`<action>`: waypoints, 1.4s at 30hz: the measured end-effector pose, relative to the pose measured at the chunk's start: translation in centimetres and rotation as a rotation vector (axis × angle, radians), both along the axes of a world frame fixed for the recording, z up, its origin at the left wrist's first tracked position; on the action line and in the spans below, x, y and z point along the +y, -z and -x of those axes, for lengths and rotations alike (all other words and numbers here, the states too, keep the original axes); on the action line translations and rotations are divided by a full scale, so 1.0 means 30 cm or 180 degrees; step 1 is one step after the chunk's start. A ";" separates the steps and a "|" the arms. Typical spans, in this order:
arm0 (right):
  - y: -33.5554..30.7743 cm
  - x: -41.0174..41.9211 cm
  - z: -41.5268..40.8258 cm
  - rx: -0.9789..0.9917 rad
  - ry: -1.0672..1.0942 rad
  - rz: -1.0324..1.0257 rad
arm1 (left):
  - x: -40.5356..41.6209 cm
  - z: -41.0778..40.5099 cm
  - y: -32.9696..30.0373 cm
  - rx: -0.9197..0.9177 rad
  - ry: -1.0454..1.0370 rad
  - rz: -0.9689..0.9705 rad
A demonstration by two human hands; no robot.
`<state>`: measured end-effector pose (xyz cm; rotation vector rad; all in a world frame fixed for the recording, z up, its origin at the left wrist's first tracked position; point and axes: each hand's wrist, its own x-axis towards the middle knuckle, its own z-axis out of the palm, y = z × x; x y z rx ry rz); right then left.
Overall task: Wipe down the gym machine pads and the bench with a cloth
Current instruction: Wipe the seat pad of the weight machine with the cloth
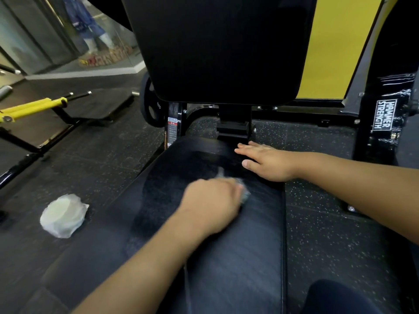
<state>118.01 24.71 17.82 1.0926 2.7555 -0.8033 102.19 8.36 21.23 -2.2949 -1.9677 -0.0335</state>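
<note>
1. Head view: the left hand (210, 205), blurred, grips a cloth (244, 194) on the black seat pad (238, 257); the right hand (265, 162) lies flat, fingers straight, at its far end.
2. A crumpled white bag (63, 215) sits on the floor left; a weight plate (150, 105) stands behind.
3. The frame label (384, 114) reads "HAMMER STRENGTH".

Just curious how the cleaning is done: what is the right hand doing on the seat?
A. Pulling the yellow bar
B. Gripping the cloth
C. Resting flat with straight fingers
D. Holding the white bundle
C: the right hand lies flat on the seat, while the left hand holds the cloth.
</note>
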 end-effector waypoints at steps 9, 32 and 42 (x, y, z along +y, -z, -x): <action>-0.010 -0.030 0.024 -0.0096 0.0060 -0.0044 | -0.051 0.133 0.027 0.0109 -0.0553 0.0505; -0.010 -0.031 0.018 0.0015 0.0078 0.0002 | 0.031 0.074 0.011 0.0212 0.0292 0.0661; -0.020 -0.053 0.017 0.0190 0.0302 0.0017 | 0.015 -0.089 0.040 -0.0066 0.0529 0.0447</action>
